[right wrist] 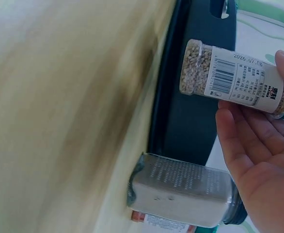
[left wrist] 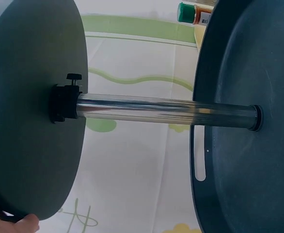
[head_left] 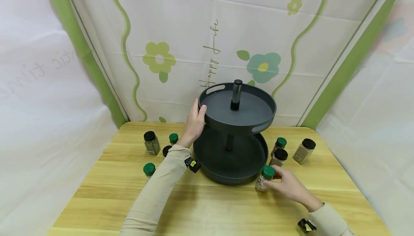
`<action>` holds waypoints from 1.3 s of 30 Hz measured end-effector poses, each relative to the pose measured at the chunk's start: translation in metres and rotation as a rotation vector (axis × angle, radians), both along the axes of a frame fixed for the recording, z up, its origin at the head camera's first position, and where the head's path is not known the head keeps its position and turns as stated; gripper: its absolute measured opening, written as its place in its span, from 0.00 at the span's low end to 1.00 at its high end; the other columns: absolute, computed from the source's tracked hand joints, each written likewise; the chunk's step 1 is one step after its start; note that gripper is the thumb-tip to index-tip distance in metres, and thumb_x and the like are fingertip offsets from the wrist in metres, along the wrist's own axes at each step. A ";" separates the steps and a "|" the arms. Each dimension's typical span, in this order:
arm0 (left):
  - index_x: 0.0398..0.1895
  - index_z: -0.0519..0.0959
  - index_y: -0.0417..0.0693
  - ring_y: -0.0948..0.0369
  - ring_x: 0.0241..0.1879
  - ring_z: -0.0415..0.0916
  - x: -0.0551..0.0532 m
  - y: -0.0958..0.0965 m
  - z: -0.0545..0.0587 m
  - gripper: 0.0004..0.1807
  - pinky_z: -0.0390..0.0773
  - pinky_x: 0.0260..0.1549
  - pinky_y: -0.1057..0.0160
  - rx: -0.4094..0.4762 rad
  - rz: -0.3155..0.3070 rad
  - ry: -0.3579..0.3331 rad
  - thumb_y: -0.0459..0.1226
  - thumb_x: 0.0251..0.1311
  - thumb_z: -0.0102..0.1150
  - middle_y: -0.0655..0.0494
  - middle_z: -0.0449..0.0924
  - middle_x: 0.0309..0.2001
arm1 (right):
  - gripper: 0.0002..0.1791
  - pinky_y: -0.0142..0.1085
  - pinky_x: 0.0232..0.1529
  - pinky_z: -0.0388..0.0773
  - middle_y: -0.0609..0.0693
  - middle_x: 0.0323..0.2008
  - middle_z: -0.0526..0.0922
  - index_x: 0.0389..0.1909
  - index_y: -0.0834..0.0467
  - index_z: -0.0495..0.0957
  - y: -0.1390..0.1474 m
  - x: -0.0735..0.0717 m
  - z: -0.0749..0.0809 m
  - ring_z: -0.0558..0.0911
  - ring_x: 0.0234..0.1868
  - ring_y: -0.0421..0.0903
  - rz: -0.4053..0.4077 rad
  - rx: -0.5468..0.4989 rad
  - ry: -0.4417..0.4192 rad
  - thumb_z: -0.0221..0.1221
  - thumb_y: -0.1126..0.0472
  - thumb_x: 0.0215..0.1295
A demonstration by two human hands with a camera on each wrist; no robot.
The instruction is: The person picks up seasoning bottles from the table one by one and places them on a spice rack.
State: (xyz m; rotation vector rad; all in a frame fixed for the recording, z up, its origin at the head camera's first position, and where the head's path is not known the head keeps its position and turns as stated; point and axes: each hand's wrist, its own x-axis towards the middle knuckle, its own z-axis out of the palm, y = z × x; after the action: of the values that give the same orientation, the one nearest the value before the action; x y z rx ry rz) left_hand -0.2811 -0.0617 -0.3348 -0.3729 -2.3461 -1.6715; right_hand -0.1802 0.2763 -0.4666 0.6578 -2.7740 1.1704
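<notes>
Right hand point(head_left: 289, 185): thumb and fingers pinch a clear cylindrical jar of pale grains with green cap point(head_left: 261, 184), at the near right of the dark grey, round two-tier tray stand point(head_left: 229, 180). Jar: long axis near upright, cap up; base contact with the pale wooden table point(head_left: 210, 210) cannot be told. Left hand point(head_left: 194, 124): grips the stand's upper rim, left side. Right of stand: black-capped square jar point(head_left: 303, 153). Left of stand: black-capped jar with greenish contents point(head_left: 152, 146).
</notes>
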 end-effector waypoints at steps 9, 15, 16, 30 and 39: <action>0.75 0.40 0.41 0.56 0.72 0.38 0.001 0.000 0.000 0.36 0.44 0.68 0.56 0.007 -0.010 0.008 0.50 0.73 0.34 0.47 0.39 0.74 | 0.20 0.37 0.37 0.80 0.45 0.39 0.82 0.49 0.58 0.78 0.001 0.001 0.015 0.81 0.37 0.38 -0.050 -0.012 0.006 0.66 0.53 0.58; 0.75 0.40 0.41 0.56 0.72 0.38 0.000 0.000 0.001 0.35 0.44 0.68 0.56 0.001 -0.004 0.007 0.48 0.73 0.34 0.47 0.39 0.74 | 0.19 0.33 0.34 0.79 0.44 0.37 0.82 0.49 0.59 0.77 0.002 -0.001 0.027 0.80 0.35 0.36 -0.031 -0.053 0.061 0.67 0.59 0.57; 0.75 0.40 0.41 0.56 0.72 0.38 0.000 0.000 0.001 0.34 0.44 0.68 0.56 0.000 -0.002 0.006 0.47 0.73 0.34 0.47 0.39 0.74 | 0.18 0.33 0.33 0.79 0.44 0.36 0.82 0.48 0.59 0.78 0.001 -0.001 0.029 0.80 0.34 0.36 -0.028 -0.064 0.077 0.67 0.60 0.57; 0.75 0.39 0.42 0.57 0.72 0.38 -0.001 0.000 0.000 0.34 0.43 0.68 0.57 0.002 -0.005 0.006 0.45 0.74 0.34 0.48 0.38 0.75 | 0.14 0.30 0.25 0.76 0.41 0.27 0.80 0.40 0.58 0.79 0.008 -0.012 0.059 0.78 0.28 0.35 -0.052 -0.053 0.264 0.68 0.69 0.52; 0.75 0.39 0.41 0.57 0.72 0.37 -0.001 0.000 0.000 0.33 0.42 0.69 0.57 0.014 -0.013 0.007 0.43 0.74 0.34 0.48 0.38 0.75 | 0.12 0.29 0.24 0.75 0.44 0.28 0.82 0.40 0.58 0.80 0.009 -0.018 0.082 0.80 0.28 0.35 -0.083 -0.024 0.328 0.67 0.67 0.54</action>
State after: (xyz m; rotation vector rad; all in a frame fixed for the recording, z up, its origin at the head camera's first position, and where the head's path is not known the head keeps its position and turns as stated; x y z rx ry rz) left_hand -0.2817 -0.0614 -0.3352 -0.3912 -2.3303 -1.6887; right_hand -0.1985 0.2857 -0.3849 0.6582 -2.4841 0.9780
